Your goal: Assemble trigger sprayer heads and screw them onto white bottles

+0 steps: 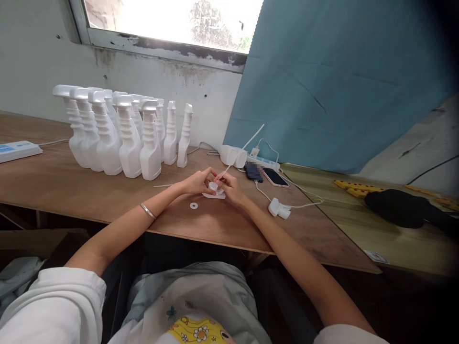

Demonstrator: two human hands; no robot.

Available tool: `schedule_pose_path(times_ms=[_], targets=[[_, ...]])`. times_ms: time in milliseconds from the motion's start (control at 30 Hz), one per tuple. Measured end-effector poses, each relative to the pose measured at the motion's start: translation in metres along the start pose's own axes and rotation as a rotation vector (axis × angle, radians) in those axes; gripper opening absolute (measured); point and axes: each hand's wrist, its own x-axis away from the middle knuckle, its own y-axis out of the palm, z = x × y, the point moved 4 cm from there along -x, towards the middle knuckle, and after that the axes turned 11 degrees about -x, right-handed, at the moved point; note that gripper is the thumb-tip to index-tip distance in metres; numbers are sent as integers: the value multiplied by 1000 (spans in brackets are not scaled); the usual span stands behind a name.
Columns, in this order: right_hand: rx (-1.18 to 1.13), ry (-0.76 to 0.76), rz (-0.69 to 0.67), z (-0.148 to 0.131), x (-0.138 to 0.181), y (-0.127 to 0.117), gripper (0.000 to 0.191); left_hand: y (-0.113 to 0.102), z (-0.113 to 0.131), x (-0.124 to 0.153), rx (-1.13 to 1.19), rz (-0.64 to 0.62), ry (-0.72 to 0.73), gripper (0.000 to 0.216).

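Observation:
A white spray head point(215, 195) is low over the near middle of the table, between my two hands. My left hand point(201, 181) has its fingers closed round the white collar of the head. On the other side, my right hand point(231, 188) grips it too, with thumb and fingers pinched near the base of a thin white tube point(251, 137). The tube slants up and away to the right. Just left of the hands lies a flat white ring washer point(193, 206). Another thin white tube point(162, 185) lies partly behind my left forearm.
Several white spray bottles point(107, 150) stand in rows at the back left. A white bottle point(233, 156) lies behind my hands. Right of it are a power strip point(267, 163), a phone point(275, 177), cables and a white plug-like piece point(278, 209). A white box point(19, 150) lies far left.

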Motion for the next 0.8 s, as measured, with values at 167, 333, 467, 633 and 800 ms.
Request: schedule_pose_path(times_ms=[167, 333, 467, 633, 800], targets=[[-25, -7, -5, 2, -1, 1, 28, 0, 0, 0, 13, 6, 3, 52], [5, -17, 8, 4, -3, 1, 29, 1, -2, 0, 13, 3, -5, 51], [57, -39, 1, 1, -4, 1, 26, 1, -3, -1, 16, 2, -6, 51], [261, -120, -4, -12, 0, 6, 24, -1, -1, 0, 46, 10, -20, 50], [387, -229, -2, -16, 1, 11, 34, -2, 3, 2, 40, 8, -18, 49]])
